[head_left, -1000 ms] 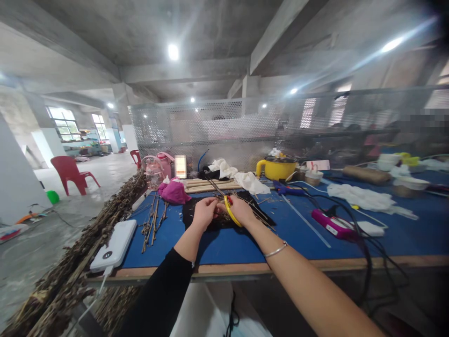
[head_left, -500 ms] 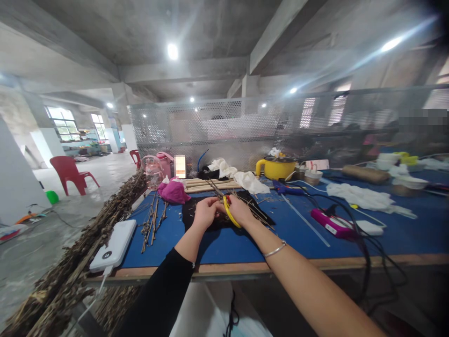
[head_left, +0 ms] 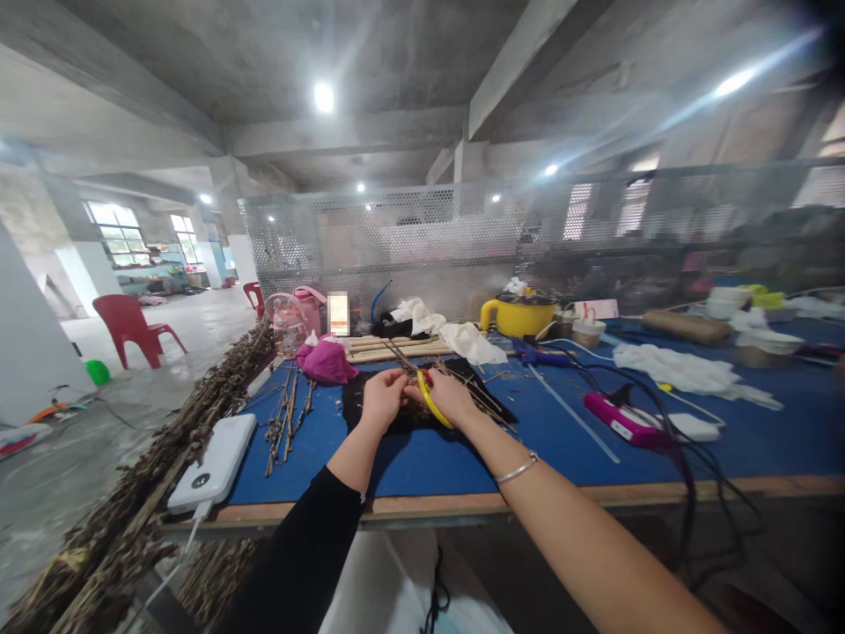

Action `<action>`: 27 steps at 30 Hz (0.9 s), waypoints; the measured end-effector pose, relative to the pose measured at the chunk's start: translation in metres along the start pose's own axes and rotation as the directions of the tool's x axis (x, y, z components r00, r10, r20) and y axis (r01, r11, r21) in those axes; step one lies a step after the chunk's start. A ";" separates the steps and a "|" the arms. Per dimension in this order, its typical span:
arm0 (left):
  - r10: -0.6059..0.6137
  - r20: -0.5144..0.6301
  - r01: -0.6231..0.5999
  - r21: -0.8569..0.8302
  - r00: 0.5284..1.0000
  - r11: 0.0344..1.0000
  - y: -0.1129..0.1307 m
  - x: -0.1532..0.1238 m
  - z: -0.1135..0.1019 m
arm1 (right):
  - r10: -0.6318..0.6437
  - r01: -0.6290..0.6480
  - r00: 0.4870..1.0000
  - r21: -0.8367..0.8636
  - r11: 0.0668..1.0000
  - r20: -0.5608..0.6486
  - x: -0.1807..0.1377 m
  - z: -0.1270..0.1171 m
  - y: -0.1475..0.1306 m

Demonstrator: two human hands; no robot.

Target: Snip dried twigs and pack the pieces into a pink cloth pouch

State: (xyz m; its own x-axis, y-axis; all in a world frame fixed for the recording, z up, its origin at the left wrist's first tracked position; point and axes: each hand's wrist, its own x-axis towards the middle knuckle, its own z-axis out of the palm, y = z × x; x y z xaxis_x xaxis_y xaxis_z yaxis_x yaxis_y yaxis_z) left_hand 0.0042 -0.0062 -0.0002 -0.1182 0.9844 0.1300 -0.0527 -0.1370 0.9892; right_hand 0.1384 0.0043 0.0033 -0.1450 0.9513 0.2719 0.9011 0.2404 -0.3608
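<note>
My right hand (head_left: 446, 397) is closed around a pair of pruning shears with yellow handles (head_left: 432, 403) and a bit of red near the thumb. My left hand (head_left: 383, 396) is close beside it, thumb and fingers pinched on what looks like a thin dry stem; the fingers hide most of it. Thin dry stems (head_left: 400, 354) stick out beyond both hands. Below them a black cloth (head_left: 356, 407) lies on the blue table mat, with plant scraps on it. More dry twigs (head_left: 485, 394) rest on the cloth to the right.
Left of the cloth are loose dry stems (head_left: 288, 414), a purple cloth bundle (head_left: 326, 359) and a white power bank (head_left: 215, 465). A yellow pot (head_left: 525, 315) stands at the back. To the right lie a blue glue gun (head_left: 541, 354), a magenta power strip (head_left: 624, 419) and black cables.
My left fingers have drawn slightly back from the shears, leaving a small gap between the hands. My right hand has barely moved.
</note>
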 end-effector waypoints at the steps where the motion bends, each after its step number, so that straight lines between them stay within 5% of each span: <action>1: -0.002 0.001 0.002 0.001 1.000 1.000 0.000 0.000 0.000 | 0.000 0.000 1.000 -0.002 1.000 0.000 0.000 0.001 0.000; 27: 0.054 -0.011 -0.054 0.000 0.998 0.999 -0.003 0.002 -0.003 | -0.018 0.018 1.000 -0.018 1.000 0.020 -0.002 0.001 -0.001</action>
State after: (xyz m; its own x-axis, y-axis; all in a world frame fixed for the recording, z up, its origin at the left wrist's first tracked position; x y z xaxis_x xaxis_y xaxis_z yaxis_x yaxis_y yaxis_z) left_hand 0.0013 -0.0038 -0.0031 -0.1320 0.9744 0.1822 -0.0463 -0.1896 0.9808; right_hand 0.1371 0.0026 0.0028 -0.1693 0.9507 0.2599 0.9057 0.2540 -0.3393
